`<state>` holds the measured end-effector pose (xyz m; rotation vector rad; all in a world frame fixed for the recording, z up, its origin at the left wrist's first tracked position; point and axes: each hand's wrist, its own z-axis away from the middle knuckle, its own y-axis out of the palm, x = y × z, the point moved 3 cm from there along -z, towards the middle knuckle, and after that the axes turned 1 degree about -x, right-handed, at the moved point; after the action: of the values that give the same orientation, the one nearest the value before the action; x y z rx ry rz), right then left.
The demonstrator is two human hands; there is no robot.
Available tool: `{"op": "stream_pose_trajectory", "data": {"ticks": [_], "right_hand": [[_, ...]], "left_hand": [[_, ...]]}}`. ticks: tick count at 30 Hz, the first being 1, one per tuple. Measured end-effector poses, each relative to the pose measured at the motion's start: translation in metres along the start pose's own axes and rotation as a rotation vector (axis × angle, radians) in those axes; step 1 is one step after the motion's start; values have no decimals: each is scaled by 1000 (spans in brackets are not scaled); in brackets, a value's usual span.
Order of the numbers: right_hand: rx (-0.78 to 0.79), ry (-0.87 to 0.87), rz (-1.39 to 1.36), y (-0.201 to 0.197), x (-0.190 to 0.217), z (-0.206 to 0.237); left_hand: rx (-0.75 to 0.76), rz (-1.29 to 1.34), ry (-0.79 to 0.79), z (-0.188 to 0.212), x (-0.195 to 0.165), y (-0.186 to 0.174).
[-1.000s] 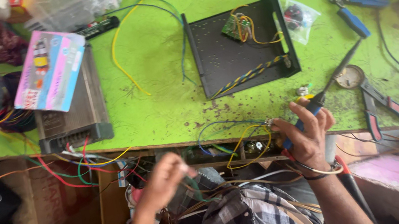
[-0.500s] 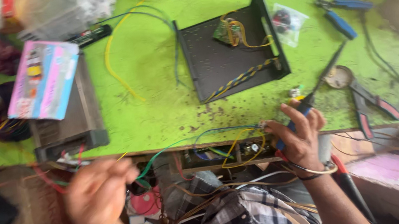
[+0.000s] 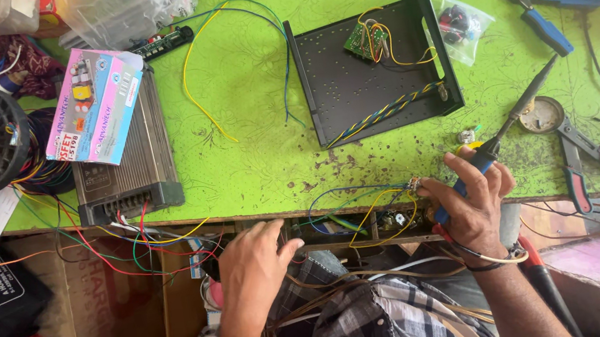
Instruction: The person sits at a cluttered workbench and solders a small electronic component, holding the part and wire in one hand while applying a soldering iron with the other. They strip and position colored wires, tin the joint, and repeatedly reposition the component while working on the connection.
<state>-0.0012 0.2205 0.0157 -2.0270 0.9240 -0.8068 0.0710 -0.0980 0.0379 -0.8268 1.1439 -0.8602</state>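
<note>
Left hand (image 3: pixel 251 264) has swung back in from the left, now fingers spread open, holding nothing, hovering below the table edge (image 3: pixel 260 214) near the loose wires (image 3: pixel 367 210). Right hand (image 3: pixel 471 204) stays put, closed around the blue-handled soldering iron (image 3: pixel 510 121), tip resting by the round tin (image 3: pixel 544 113) on the green table.

Bare forearms, dark wristband (image 3: pixel 499 261), plaid shirt (image 3: pixel 351 324)
</note>
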Motion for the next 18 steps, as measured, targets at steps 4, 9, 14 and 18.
{"op": "stream_pose_trajectory", "data": {"ticks": [4,9,14,18], "right_hand": [[-1,-5,-11,0,1,-2],[25,15,-17,-2,1,-3],[9,3,-14,-3,3,-4],[21,16,-2,-3,4,-3]], "left_hand": [[115,36,-140,1,21,29],[224,887,-229,15,94,30],[110,1776,194,43,145,1],[201,1949,542,52,121,-21]]}}
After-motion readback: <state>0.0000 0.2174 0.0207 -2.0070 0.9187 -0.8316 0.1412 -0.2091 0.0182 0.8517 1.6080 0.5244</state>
